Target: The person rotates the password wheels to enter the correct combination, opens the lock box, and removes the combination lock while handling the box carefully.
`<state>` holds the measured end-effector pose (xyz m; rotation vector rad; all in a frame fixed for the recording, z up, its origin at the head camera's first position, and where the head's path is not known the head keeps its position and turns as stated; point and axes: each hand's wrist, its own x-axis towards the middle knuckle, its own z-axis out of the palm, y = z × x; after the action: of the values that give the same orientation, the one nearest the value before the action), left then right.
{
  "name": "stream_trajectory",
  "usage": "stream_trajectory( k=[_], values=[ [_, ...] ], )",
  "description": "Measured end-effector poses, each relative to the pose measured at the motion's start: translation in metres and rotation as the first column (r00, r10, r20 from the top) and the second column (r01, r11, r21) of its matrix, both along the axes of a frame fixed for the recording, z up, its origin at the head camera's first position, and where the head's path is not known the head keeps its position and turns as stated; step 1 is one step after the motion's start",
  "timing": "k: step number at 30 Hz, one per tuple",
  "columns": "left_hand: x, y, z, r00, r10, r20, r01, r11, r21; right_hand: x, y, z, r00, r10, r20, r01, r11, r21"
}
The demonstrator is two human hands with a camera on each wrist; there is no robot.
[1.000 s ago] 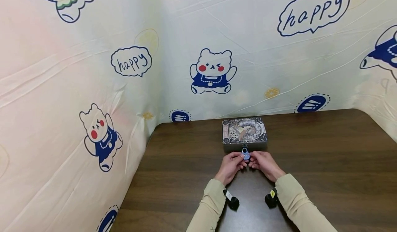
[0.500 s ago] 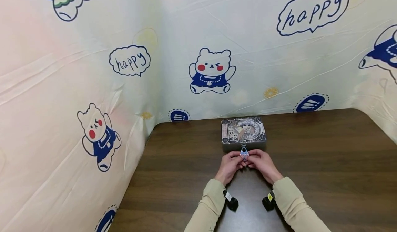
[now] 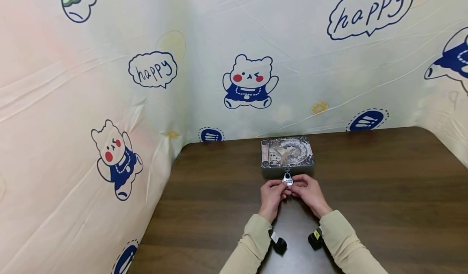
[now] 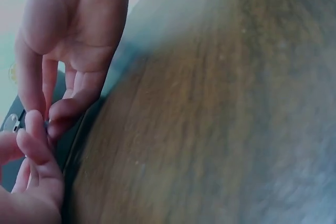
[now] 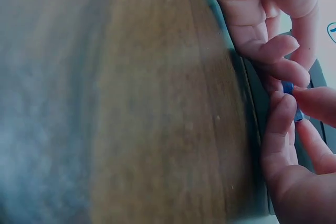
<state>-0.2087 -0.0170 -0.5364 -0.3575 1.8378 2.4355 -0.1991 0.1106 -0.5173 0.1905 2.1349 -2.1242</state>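
Note:
A small bluish padlock (image 3: pixel 288 179) with number dials hangs by its shackle at the front of a box (image 3: pixel 270 169) with a patterned lid. My left hand (image 3: pixel 270 196) pinches the padlock's left side between thumb and fingers. From the other side, my right hand (image 3: pixel 309 193) pinches its right side, and the fingertips of both hands nearly meet below it. In the right wrist view only slivers of the blue padlock (image 5: pixel 298 115) show between the fingers. The fingers cover most of its body there.
The box stands near the back edge of the dark wooden table (image 3: pixel 212 192). Behind and to the left hangs a pale printed curtain (image 3: pixel 204 83). Black wrist cameras (image 3: pixel 280 246) sit at both cuffs.
My right hand has shifted slightly left, closer to my left hand. My left wrist has moved a little to the right. The padlock's face looks paler now, and the box stays in place.

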Motion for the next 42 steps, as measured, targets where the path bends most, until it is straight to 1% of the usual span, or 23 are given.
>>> stream_trajectory(
  k=[6,9,16,19,25,29,34,42],
  values=[
    [0.003,0.004,0.002,0.997,0.081,-0.018,-0.082,0.995,-0.060,0.002,-0.002,0.003,1.000,-0.023,-0.001,0.024,1.000,0.012],
    [0.004,0.006,0.002,0.994,0.102,-0.041,-0.105,0.991,-0.087,0.002,-0.002,0.003,0.999,-0.037,0.001,0.037,0.999,0.023],
    [0.007,0.009,0.006,0.989,0.140,-0.057,-0.145,0.985,-0.099,0.003,-0.002,0.005,0.999,-0.054,-0.010,0.054,0.998,0.032],
    [0.007,0.011,0.006,0.984,0.155,-0.083,-0.163,0.981,-0.104,0.002,-0.002,0.006,0.998,-0.054,-0.027,0.054,0.998,0.025],
    [0.006,0.013,0.004,0.979,0.164,-0.120,-0.176,0.979,-0.101,0.001,-0.001,0.006,0.998,-0.060,-0.034,0.060,0.998,-0.006],
    [0.006,0.013,0.002,0.978,0.170,-0.118,-0.180,0.980,-0.082,-0.001,0.001,0.004,0.998,-0.051,-0.031,0.051,0.999,-0.018],
    [0.005,0.014,0.002,0.979,0.173,-0.108,-0.180,0.981,-0.065,-0.002,0.003,0.003,0.998,-0.048,-0.033,0.047,0.998,-0.036],
    [0.005,0.015,0.003,0.973,0.183,-0.143,-0.194,0.978,-0.072,-0.003,0.003,0.003,0.999,-0.054,0.006,0.054,0.993,-0.107]
  ],
)
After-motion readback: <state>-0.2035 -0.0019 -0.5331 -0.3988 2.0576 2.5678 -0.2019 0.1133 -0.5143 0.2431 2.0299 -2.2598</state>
